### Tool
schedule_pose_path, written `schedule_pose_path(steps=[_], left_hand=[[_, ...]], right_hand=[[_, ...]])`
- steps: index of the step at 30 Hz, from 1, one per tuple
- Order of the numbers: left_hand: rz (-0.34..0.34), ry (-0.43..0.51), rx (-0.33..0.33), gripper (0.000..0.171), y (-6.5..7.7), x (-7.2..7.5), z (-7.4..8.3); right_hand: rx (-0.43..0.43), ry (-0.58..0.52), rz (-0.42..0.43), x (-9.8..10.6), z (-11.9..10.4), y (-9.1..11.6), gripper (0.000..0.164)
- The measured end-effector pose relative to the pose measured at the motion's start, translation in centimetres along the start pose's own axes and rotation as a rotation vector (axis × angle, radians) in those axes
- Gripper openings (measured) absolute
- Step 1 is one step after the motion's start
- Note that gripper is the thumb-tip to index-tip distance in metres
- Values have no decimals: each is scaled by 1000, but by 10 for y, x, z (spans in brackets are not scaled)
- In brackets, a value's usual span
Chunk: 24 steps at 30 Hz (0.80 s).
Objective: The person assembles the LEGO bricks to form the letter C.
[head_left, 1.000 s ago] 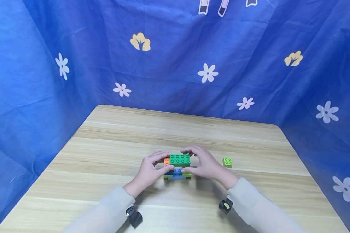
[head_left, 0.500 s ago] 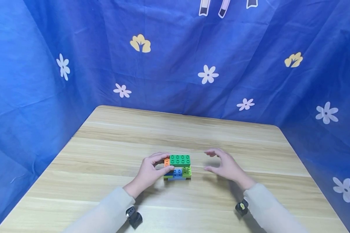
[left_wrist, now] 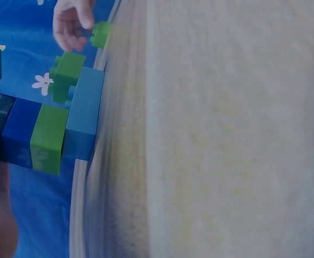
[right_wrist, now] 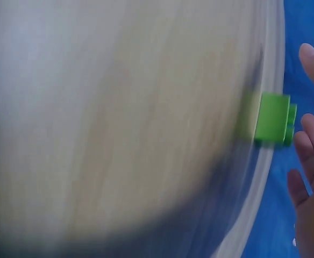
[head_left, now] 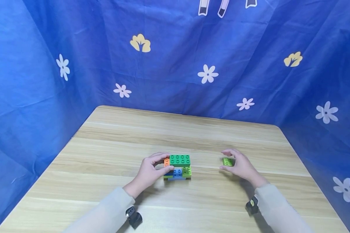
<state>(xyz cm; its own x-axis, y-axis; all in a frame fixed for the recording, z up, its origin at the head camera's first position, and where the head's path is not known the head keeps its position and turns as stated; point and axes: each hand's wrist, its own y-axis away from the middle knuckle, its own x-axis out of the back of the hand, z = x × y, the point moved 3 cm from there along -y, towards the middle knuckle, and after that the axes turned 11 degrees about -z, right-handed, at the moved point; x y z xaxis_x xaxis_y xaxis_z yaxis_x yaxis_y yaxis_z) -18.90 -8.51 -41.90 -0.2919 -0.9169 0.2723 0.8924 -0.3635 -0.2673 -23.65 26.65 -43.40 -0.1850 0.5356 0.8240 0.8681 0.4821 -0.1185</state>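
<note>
My left hand [head_left: 151,166] grips the left side of a structure of stacked toy building bricks, thumb in front and fingers behind. A light blue brick [left_wrist: 84,115] forms its base, with a lime green brick [left_wrist: 50,137], blue bricks [left_wrist: 21,129] and an orange brick [head_left: 166,161] rising at the left. A green brick [head_left: 179,160] on top juts to the right over a second lime green brick [head_left: 186,171]. My right hand [head_left: 242,165] hovers with parted fingers around a loose lime green brick [head_left: 227,162]; in the right wrist view its fingers are apart from that brick [right_wrist: 273,119].
The bricks stand on a wood-grain table [head_left: 134,129]. A blue cloth [head_left: 169,64] with white flowers hangs behind the table and along both sides. Each wrist carries a small black camera, such as the left wrist camera [head_left: 134,217].
My right hand has left the brick structure and moved right to the loose lime green brick. My left hand has stayed in place on the structure.
</note>
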Motion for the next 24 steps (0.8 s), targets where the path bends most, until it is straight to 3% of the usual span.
schedule_pose_path(steps=[7,12,19,24], left_hand=[[0,0,7,42,0,-1,1],[2,-3,15,40,-1,-2,2],[-10,-38,9,38,4,-1,36],[-10,-26,11,38,4,-1,36]], right_hand=[[-37,-12,-27,2,17,6,62],[-88,25,-23,2,24,12,46],[-151,26,-32,2,24,12,37],[-127,-18,-41,1,11,6,39]])
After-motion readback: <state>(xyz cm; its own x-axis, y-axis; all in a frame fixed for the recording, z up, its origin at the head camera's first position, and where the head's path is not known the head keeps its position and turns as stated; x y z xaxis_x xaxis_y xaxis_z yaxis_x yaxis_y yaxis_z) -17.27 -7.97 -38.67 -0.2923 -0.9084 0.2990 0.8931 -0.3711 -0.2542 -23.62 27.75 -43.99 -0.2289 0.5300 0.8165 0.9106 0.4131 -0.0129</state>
